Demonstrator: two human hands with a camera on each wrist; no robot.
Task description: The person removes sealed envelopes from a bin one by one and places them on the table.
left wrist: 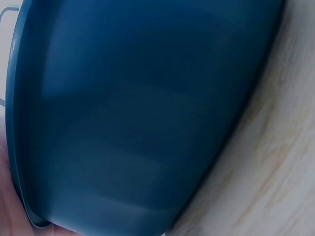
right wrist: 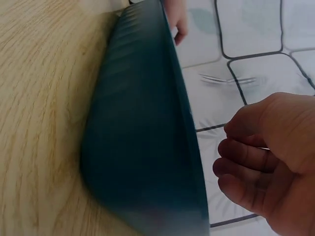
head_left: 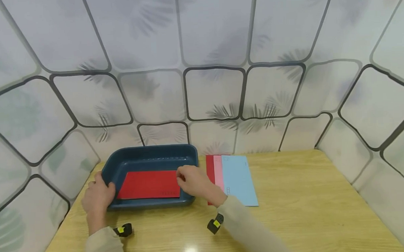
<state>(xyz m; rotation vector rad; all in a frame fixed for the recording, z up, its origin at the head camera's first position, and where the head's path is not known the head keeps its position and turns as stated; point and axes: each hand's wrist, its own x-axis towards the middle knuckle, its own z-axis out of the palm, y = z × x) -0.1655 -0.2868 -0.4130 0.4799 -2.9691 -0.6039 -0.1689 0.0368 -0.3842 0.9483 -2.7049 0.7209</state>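
A dark blue plastic tray [head_left: 151, 204] with raised walls stands on the left of the table. My left hand [head_left: 98, 194] grips its left end, the thumb on the near side and the fingers at the rim. In the left wrist view the tray's wall [left wrist: 147, 113] fills most of the picture. A red envelope [head_left: 150, 184] lies flat inside the tray. Over the tray's right end is my right hand [head_left: 194, 181], its fingers loosely curled with nothing between them. The right wrist view shows that hand [right wrist: 266, 167] just above the tray's rim.
Right of the tray, a light blue envelope [head_left: 238, 180], a pink one [head_left: 218, 173] and a red one [head_left: 210, 170] overlap on the wooden table [head_left: 308, 204]. A patterned curtain [head_left: 214, 92] closes off the back and sides.
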